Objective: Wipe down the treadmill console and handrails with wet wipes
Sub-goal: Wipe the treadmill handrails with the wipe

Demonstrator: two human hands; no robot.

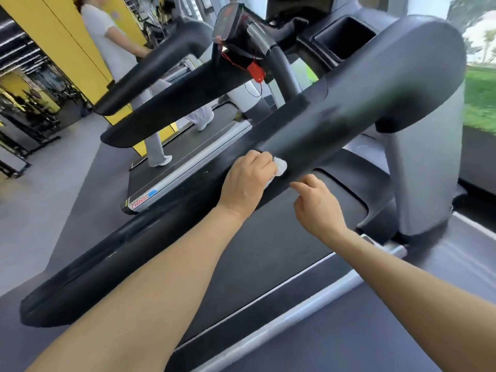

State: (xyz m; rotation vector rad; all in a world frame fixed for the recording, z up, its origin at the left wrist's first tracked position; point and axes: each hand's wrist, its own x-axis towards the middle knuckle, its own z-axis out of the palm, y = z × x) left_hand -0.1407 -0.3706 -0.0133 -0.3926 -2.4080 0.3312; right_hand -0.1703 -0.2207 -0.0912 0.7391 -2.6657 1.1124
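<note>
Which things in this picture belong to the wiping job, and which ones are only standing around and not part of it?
Part of the job:
- wet wipe, under the left hand
- handrail being wiped
- right hand, fingertips on the handrail
- console

Not part of it:
- red safety clip
- neighbouring treadmill
- person walking on it
- yellow wall
</note>
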